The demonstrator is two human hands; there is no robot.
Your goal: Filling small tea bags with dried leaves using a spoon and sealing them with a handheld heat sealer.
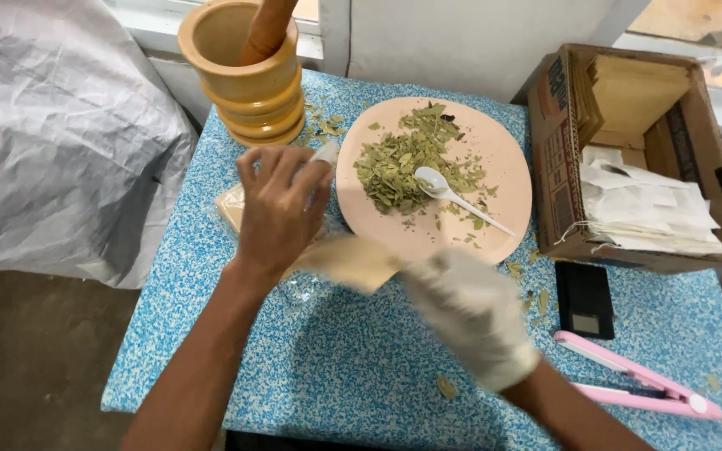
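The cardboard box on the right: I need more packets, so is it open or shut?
Open. The cardboard box has its flaps up, showing white packets and tan sheets inside.

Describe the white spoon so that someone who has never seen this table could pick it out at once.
Start at the blue speckled table and find the round pale pink plate at its middle back. On it, the small white plastic spoon lies with its bowl at the edge of the heap of dried green leaves, handle pointing toward the cardboard box. It is the only utensil on the plate.
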